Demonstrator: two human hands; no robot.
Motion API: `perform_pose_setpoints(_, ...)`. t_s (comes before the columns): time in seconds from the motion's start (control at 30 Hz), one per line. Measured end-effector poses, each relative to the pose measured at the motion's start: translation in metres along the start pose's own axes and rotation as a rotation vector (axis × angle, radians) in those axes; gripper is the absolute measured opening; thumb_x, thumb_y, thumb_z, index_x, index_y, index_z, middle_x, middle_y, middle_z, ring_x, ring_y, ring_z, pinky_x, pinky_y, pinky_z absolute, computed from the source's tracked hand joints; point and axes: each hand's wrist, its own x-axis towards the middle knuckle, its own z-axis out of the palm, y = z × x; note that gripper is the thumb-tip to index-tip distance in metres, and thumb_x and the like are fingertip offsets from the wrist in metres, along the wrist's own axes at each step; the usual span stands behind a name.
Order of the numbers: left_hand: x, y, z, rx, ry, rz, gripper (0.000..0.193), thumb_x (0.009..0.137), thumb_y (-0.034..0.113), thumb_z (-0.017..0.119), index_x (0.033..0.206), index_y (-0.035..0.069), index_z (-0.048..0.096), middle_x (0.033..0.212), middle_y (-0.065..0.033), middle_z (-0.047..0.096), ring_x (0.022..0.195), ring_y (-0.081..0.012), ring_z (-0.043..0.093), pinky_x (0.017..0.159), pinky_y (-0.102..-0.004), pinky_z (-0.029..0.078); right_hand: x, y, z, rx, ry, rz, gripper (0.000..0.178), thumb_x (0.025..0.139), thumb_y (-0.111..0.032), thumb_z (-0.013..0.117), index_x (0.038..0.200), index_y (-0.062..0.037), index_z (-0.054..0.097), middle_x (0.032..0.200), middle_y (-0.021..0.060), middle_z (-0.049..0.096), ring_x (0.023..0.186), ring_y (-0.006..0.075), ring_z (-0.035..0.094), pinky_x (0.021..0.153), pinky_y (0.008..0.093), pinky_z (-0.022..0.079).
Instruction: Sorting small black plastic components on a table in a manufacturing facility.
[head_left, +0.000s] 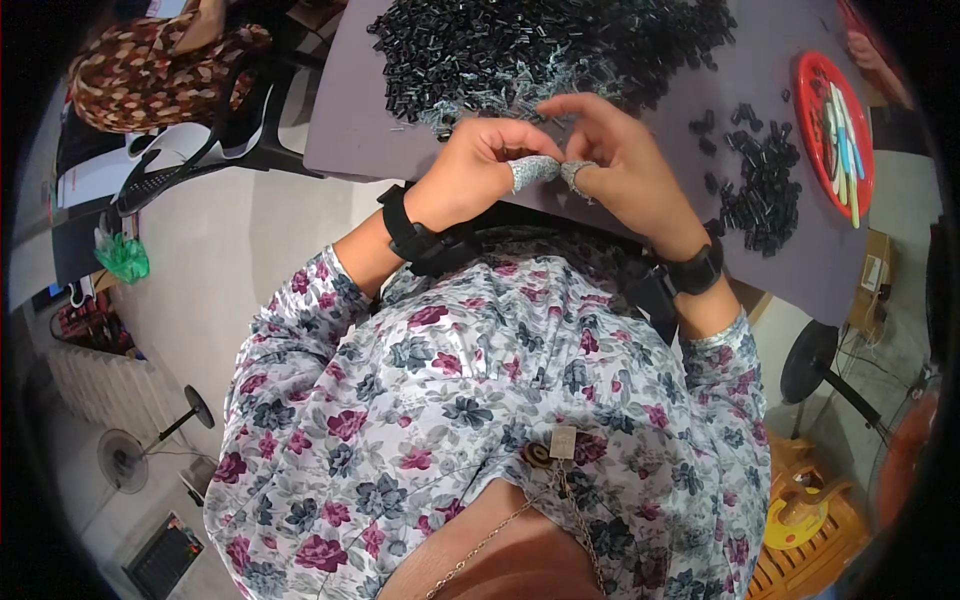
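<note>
My left hand (465, 175) and my right hand (632, 170) meet in front of my chest at the table's near edge, fingertips pinched together. Whatever they pinch is too small and hidden to name; a dark speck shows between the tips. Both thumbs wear pale grey wrappings (533, 173). Just beyond my fingers spreads a large heap of small black shiny tube-like pieces (550, 45), with thin grey-blue scraps (530, 85) along its near side. A smaller heap of the black pieces (762, 190) lies right of my right hand.
A red round tray (806, 100) with slim white, green and blue sticks (842, 145) stands at the table's (350, 110) right edge. Another person's hand (865, 50) shows beyond it. At left are a black chair (225, 120) and a person in patterned clothing (150, 75). An orange plastic chair (800, 540) stands lower right.
</note>
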Motion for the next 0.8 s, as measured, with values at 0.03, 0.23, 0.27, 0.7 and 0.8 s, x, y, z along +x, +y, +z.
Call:
perform_pose_setpoints(0.03,0.000,-0.001,0.001,-0.007,0.005,-0.016,0.016,0.096,0.000,0.069,0.111,0.000,0.075,0.103,-0.0037,0.076,0.094,-0.0092,0.069,0.085,-0.0257,0.056,0.000,0.001,0.000,-0.010,0.007,-0.001,0.057,0.078,0.003,0.061,0.135,-0.0046,0.061,0.077,-0.0015,0.056,0.067,0.0064,0.053,0.060,0.0238,0.044)
perform_pose_setpoints(0.23,0.000,0.003,0.002,-0.081,0.019,-0.020,0.016,0.097,-0.001,0.068,0.111,-0.001,0.074,0.103,-0.0044,0.076,0.092,-0.0096,0.070,0.084,-0.0254,0.056,-0.001,0.002,0.000,-0.034,0.016,-0.032,0.056,0.079,0.004,0.060,0.135,-0.0037,0.060,0.077,-0.0007,0.058,0.067,0.0066,0.055,0.061,0.0237,0.045)
perform_pose_setpoints(0.27,0.000,0.003,0.001,-0.063,0.017,-0.018,0.016,0.097,-0.001,0.068,0.112,-0.002,0.074,0.102,-0.0046,0.076,0.092,-0.0097,0.070,0.084,-0.0254,0.056,-0.001,-0.002,0.001,-0.033,0.016,-0.018,0.056,0.080,0.004,0.060,0.135,-0.0036,0.060,0.077,-0.0006,0.058,0.067,0.0067,0.055,0.061,0.0238,0.045)
perform_pose_setpoints(0.7,-0.004,0.005,-0.015,0.236,-0.135,-0.001,0.032,0.089,-0.017,0.054,0.113,-0.004,0.071,0.104,-0.0060,0.075,0.098,-0.0133,0.070,0.089,-0.0282,0.055,-0.006,0.002,0.005,-0.127,-0.006,0.016,0.053,0.077,0.006,0.059,0.129,-0.0051,0.064,0.078,-0.0002,0.058,0.066,0.0070,0.054,0.060,0.0255,0.045)
perform_pose_setpoints(0.8,-0.007,0.012,-0.013,0.272,-0.188,0.000,0.035,0.088,-0.019,0.051,0.113,-0.005,0.070,0.102,-0.0069,0.074,0.096,-0.0136,0.069,0.087,-0.0284,0.055,-0.007,0.006,0.005,-0.109,-0.027,-0.007,0.052,0.077,0.006,0.060,0.128,-0.0053,0.064,0.078,-0.0008,0.057,0.065,0.0080,0.052,0.060,0.0257,0.044)
